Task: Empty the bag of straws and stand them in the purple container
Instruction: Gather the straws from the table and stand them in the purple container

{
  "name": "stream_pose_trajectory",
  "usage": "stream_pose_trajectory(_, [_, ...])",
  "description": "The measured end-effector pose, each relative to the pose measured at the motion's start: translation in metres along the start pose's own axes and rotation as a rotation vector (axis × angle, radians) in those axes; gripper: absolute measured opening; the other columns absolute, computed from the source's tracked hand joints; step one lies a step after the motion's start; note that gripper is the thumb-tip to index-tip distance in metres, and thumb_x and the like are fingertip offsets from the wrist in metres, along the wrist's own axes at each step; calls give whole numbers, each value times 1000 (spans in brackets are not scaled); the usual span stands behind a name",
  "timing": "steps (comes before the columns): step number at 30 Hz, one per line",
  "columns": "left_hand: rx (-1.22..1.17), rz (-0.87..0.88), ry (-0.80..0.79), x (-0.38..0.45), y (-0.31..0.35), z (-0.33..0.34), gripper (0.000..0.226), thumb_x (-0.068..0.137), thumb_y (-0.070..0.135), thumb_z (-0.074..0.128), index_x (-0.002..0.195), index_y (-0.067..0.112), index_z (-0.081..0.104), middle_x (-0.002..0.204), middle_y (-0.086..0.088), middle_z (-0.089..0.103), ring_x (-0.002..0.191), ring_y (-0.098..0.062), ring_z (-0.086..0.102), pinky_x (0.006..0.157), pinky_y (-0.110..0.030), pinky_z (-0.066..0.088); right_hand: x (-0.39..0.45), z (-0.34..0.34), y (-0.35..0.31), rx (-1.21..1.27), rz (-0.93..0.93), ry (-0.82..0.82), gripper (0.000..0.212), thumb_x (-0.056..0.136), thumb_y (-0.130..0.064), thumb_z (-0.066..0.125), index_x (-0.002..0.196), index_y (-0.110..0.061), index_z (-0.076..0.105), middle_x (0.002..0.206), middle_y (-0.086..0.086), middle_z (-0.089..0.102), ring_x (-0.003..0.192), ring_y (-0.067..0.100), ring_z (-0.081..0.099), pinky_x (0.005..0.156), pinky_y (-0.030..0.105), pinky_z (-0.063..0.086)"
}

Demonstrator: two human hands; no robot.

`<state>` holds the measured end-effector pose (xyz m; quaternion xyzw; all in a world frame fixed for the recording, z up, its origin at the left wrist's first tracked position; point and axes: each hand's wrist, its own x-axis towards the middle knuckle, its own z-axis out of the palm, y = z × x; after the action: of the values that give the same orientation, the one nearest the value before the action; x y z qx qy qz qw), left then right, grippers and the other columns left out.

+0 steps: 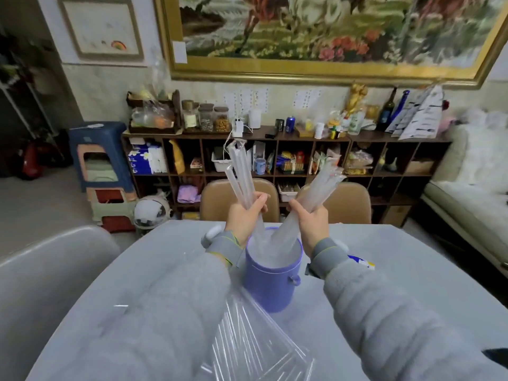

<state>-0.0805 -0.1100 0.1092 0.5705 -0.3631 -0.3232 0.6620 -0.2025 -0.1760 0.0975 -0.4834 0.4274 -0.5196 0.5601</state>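
left hand [245,217]: clamped on a bundle of clear straws [241,167] | right hand [312,224]: clamped on a second straw bundle [321,188] | both bundles' lower ends inside purple container [270,281], tilted apart | container upright on tabletop [412,270] | clear bag [255,342] lying just in front of it

a large gold-framed tapestry [330,31] hangs on the pale wall above a low dark cubby shelf [286,160] crowded with jars and bottles. two tan chairs [239,199] face the table [412,257]. stacked plastic stools [104,171] stand left, a white sofa [472,182] right.
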Motion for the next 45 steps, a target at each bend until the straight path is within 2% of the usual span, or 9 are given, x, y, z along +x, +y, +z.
stream_pose_trajectory(7, [55, -108, 99, 29, -66, 25, 14, 91, 10, 59, 82, 12, 69, 62, -1, 57, 51, 1, 53, 61, -13, 44, 37, -10, 62, -155, 19, -33, 6, 84, -4, 66, 88, -4, 62, 72, 3, 63, 67, 14, 58, 59, 14, 48])
stream_pose_trajectory(9, [84, -125, 106, 41, -77, 31, 12, 90, 10, 59, 85, 9, 69, 62, -1, 57, 50, 1, 52, 57, -9, 43, 52, -15, 70, -194, 31, -42, 8, 83, -3, 65, 90, 1, 63, 75, 9, 64, 68, 16, 58, 63, 19, 48])
stream_pose_trajectory(17, [163, -195, 66, 64, -111, 33, 8, 82, 6, 69, 89, 11, 72, 84, -2, 69, 82, -15, 63, 74, -15, 49, 82, -12, 90, -289, -3, -145, 9, 79, 2, 66, 86, -4, 66, 80, 10, 62, 72, 17, 55, 59, 6, 43])
stream_pose_trajectory(21, [203, -168, 41, 69, -122, 27, 15, 78, 4, 73, 90, 11, 68, 88, -2, 67, 83, -8, 61, 67, -2, 45, 91, -20, 104, -334, 25, -160, 9, 79, 1, 69, 85, -4, 66, 82, 9, 64, 74, 15, 58, 61, 7, 45])
stream_pose_trajectory(25, [242, -123, 1, 73, -129, 29, 21, 79, 0, 70, 75, 20, 65, 75, 1, 64, 76, -12, 58, 79, -25, 45, 91, -24, 118, -493, 19, -260, 9, 76, -3, 71, 85, -6, 68, 85, 10, 65, 78, 18, 59, 72, 20, 48])
stream_pose_trajectory(30, [504, -110, -139, 71, -132, 21, 18, 75, 11, 75, 79, 24, 64, 84, 1, 69, 86, -16, 63, 82, -25, 46, 90, -27, 125, -536, 58, -250, 23, 71, -6, 76, 92, -2, 68, 91, 13, 67, 84, 24, 62, 83, 38, 51])
stream_pose_trajectory(34, [751, -143, -133, 63, -132, 18, 29, 72, 17, 74, 99, 21, 64, 96, -1, 73, 93, -21, 65, 82, -26, 49, 87, -31, 122, -527, 105, -261, 49, 67, -11, 83, 110, -10, 60, 103, 7, 65, 97, 24, 62, 87, 35, 51])
stream_pose_trajectory(38, [967, -133, -158, 61, -130, 18, 23, 71, 29, 71, 93, 26, 66, 97, 3, 72, 98, -24, 64, 86, -33, 51, 89, -38, 116, -572, 43, -256, 65, 64, -17, 86, 120, -17, 53, 111, 0, 57, 107, 16, 52, 94, 27, 41])
stream_pose_trajectory(45, [1096, -277, -264, 63, -120, 27, 37, 76, 34, 73, 107, 14, 66, 109, -9, 68, 105, -30, 62, 84, -32, 50, 100, -39, 105, -833, -37, -384, 55, 67, -19, 83, 116, -13, 59, 111, 7, 63, 101, 19, 56, 89, 26, 43])
